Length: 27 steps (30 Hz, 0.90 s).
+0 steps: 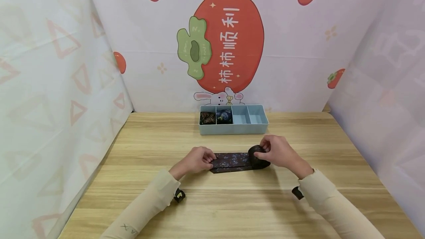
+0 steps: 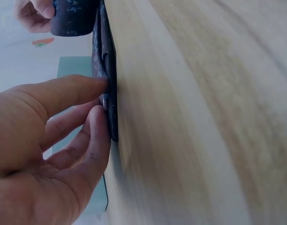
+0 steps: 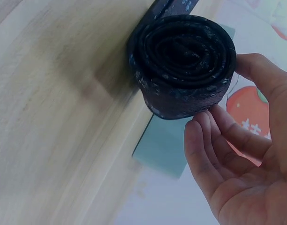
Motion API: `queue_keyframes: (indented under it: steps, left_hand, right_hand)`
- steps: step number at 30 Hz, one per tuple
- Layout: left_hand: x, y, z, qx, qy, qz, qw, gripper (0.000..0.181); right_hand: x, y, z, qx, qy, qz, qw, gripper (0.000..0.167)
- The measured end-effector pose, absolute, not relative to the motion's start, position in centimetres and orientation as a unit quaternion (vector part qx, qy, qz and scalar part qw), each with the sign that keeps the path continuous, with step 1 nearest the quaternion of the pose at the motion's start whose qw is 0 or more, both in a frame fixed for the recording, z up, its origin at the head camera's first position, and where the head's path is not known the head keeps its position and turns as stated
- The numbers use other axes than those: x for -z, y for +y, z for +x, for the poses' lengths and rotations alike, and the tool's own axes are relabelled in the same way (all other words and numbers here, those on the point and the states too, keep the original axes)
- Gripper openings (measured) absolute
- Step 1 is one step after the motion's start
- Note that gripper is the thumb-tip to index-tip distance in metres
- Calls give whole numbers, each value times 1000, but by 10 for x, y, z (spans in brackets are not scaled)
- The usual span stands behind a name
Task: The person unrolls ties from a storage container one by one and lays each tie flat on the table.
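Note:
A dark necktie (image 1: 230, 160) with small blue flowers lies across the table, its left part flat and layered, its right end wound into a thick roll (image 3: 185, 61). My left hand (image 1: 197, 159) holds the flat left end, thumb and fingertips at its edge, as the left wrist view shows close up. At the other end, my right hand (image 1: 279, 152) grips the roll between thumb and fingers. The spiral of layers faces the right wrist camera. The underside of the flat part is hidden.
Behind the tie stands a light blue divided box (image 1: 232, 130). Its two left compartments hold a brown patterned bundle (image 1: 207, 118) and a dark blue patterned bundle (image 1: 224, 116). Printed cloth (image 1: 282, 80) hangs at the table's back and both sides.

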<state>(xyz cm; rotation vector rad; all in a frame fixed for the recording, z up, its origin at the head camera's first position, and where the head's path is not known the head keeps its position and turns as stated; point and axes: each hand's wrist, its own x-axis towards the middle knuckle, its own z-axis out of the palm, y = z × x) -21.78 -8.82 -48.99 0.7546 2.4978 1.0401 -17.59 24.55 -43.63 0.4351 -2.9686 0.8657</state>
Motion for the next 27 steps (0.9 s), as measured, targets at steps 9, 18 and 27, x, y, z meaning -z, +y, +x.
queue_keyframes:
  steps: [9,18,27]
  left_hand:
    - [491,-100,-219,-364,879,260,166,22]
    - [491,-102,-220,-368,878,262,161,22]
    - [492,-101,-220,-379,874,253,171,22]
  right_hand:
    - [440,260,-175,-284,-952,114,1,25]
    - [433,255,-178,-274,-953,132,14,24]
    - [426,232,-177,-267,-947,180,2,23]
